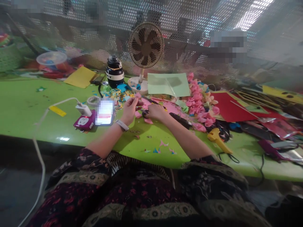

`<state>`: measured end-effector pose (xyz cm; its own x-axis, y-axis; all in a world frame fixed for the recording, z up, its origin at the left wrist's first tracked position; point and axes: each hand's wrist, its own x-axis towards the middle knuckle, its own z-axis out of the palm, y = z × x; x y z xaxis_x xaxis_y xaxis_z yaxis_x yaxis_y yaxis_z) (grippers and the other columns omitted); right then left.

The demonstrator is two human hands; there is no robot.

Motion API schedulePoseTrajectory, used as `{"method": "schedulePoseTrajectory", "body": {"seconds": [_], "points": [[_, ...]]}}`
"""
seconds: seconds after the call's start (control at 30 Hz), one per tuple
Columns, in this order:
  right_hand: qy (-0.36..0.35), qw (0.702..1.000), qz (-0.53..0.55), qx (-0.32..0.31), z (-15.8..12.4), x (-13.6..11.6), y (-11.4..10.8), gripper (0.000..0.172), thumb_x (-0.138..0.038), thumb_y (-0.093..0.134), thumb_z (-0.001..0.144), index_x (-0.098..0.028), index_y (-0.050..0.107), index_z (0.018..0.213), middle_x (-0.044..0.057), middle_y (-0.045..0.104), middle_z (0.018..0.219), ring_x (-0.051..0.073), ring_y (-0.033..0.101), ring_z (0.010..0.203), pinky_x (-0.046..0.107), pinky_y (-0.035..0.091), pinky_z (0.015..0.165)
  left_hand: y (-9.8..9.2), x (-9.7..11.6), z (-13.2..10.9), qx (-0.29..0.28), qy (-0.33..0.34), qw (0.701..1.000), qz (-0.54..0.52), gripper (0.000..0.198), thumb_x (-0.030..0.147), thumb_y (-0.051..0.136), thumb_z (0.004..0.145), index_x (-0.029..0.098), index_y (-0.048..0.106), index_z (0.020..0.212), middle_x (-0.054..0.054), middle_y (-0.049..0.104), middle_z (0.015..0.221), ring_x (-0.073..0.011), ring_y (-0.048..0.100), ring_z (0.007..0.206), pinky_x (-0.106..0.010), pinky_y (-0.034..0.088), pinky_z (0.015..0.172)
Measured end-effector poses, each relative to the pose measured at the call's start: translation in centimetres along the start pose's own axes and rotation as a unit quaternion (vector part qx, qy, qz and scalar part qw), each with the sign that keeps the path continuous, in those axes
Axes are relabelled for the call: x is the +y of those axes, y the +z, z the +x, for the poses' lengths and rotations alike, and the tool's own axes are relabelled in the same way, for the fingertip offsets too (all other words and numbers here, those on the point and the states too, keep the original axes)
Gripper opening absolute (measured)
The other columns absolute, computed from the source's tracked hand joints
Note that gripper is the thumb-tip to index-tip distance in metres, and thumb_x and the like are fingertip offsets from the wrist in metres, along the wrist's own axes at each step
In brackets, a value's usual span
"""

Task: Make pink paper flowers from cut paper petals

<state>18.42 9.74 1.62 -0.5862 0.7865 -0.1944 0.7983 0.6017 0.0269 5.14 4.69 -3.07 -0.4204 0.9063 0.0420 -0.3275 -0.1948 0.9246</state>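
My left hand (131, 108) is closed in a pinch on a small pink paper piece (138, 95), held just above the green table (28, 104). A white band sits on that wrist. My right hand (155, 111) is closed around dark-handled scissors (145, 113), close beside the left hand. Pink paper scraps (148, 120) lie under and around both hands. To the right sits a heap of folded pink paper flowers (197, 104).
A phone (105, 112) and a pink power bank (84, 122) with white charger and cable lie to the left. Behind stand a small fan (146, 47), a dark bottle (114, 72) and pale green paper (169, 84). A yellow glue gun (216, 137) and red paper (228, 108) lie right.
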Motion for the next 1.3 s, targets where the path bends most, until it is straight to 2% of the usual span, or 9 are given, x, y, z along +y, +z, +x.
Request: {"method": "schedulePoseTrajectory", "body": {"seconds": [0.27, 0.47, 0.6, 0.7, 0.77, 0.83, 0.9, 1.03, 1.3], "points": [[-0.010, 0.999, -0.024, -0.043, 1.4, -0.4, -0.6, 0.044, -0.033, 0.075, 0.078, -0.014, 0.076, 0.117, 0.017, 0.077, 0.118, 0.032, 0.071, 0.108, 0.031, 0.049, 0.075, 0.3, -0.2, -0.3, -0.042, 0.006, 0.999, 0.019, 0.026, 0.045, 0.068, 0.094, 0.021, 0.061, 0.090, -0.002, 0.073, 0.080, -0.0135, 0.072, 0.074, -0.027, 0.058, 0.070], [-0.010, 0.996, 0.082, -0.042, 1.4, 1.0, -0.4, 0.015, -0.028, 0.073, 0.078, -0.014, 0.075, 0.075, 0.010, 0.076, 0.071, 0.023, 0.072, 0.073, 0.028, 0.046, 0.062, 0.5, -0.1, -0.5, -0.056, 0.018, 0.998, 0.012, 0.024, 0.043, 0.064, 0.097, 0.021, 0.058, 0.090, -0.002, 0.073, 0.079, -0.0138, 0.073, 0.073, -0.026, 0.058, 0.066], [0.009, 0.982, 0.186, 0.015, 0.1, 2.1, -0.3, 0.024, -0.025, 0.072, 0.079, -0.018, 0.062, 0.057, 0.002, 0.062, 0.050, 0.016, 0.062, 0.054, 0.025, 0.039, 0.052, 0.6, 0.3, -0.7, -0.057, 0.025, 0.998, 0.023, 0.022, 0.040, 0.061, 0.099, 0.021, 0.057, 0.089, -0.001, 0.074, 0.080, -0.0130, 0.073, 0.074, -0.025, 0.058, 0.066], [0.022, 0.946, 0.309, 0.102, -1.3, 3.2, -0.1, 0.028, -0.029, 0.074, 0.077, -0.019, 0.056, 0.057, -0.002, 0.056, 0.049, 0.012, 0.055, 0.048, 0.024, 0.033, 0.047, 0.7, 0.6, -1.1, -0.067, 0.033, 0.997, 0.028, 0.022, 0.041, 0.062, 0.099, 0.021, 0.057, 0.089, -0.002, 0.074, 0.081, -0.0134, 0.073, 0.075, -0.025, 0.059, 0.067], [0.037, 0.890, 0.437, 0.128, -2.4, 3.9, 0.1, 0.030, -0.038, 0.079, 0.074, -0.020, 0.057, 0.064, -0.003, 0.057, 0.052, 0.010, 0.052, 0.046, 0.023, 0.035, 0.044, 0.8, 0.7, -1.4, -0.083, 0.038, 0.995, 0.030, 0.021, 0.040, 0.062, 0.099, 0.022, 0.058, 0.090, -0.002, 0.074, 0.082, -0.0140, 0.073, 0.076, -0.026, 0.059, 0.068], [0.043, 0.824, 0.555, 0.109, -3.5, 4.5, 0.4, 0.039, -0.049, 0.085, 0.067, -0.020, 0.059, 0.073, -0.002, 0.060, 0.058, 0.010, 0.052, 0.046, 0.023, 0.039, 0.044, 0.9, 0.9, -1.7, -0.103, 0.036, 0.993, 0.035, 0.020, 0.039, 0.063, 0.099, 0.022, 0.059, 0.090, -0.002, 0.075, 0.083, -0.0147, 0.074, 0.078, -0.027, 0.060, 0.069], [0.033, 0.784, 0.616, 0.075, -4.5, 4.9, 0.8, 0.052, -0.059, 0.089, 0.058, -0.020, 0.061, 0.078, -0.002, 0.062, 0.062, 0.008, 0.051, 0.046, 0.022, 0.040, 0.043, 1.0, 1.0, -2.1, -0.122, 0.033, 0.991, 0.043, 0.021, 0.041, 0.064, 0.098, 0.022, 0.060, 0.090, -0.003, 0.075, 0.086, -0.0150, 0.074, 0.079, -0.028, 0.061, 0.071], [0.015, 0.773, 0.633, 0.042, -5.9, 4.8, 1.7, 0.065, -0.066, 0.091, 0.048, -0.019, 0.061, 0.082, -0.004, 0.063, 0.066, 0.006, 0.046, 0.046, 0.022, 0.035, 0.043, 1.0, 1.1, -2.6, -0.159, 0.037, 0.985, 0.052, 0.027, 0.046, 0.066, 0.095, 0.021, 0.059, 0.091, -0.003, 0.075, 0.088, -0.0151, 0.074, 0.081, -0.027, 0.060, 0.072], [-0.064, 0.796, 0.602, 0.018, -7.1, 4.7, 2.5, 0.057, -0.064, 0.087, 0.059, -0.019, 0.057, 0.081, -0.005, 0.053, 0.069, 0.010, 0.048, 0.060, 0.025, 0.034, 0.053, 0.9, 1.0, -3.0, -0.208, 0.015, 0.975, 0.072, 0.032, 0.049, 0.068, 0.093, 0.019, 0.056, 0.090, -0.003, 0.074, 0.085, -0.0150, 0.075, 0.080, -0.026, 0.060, 0.070]]}}
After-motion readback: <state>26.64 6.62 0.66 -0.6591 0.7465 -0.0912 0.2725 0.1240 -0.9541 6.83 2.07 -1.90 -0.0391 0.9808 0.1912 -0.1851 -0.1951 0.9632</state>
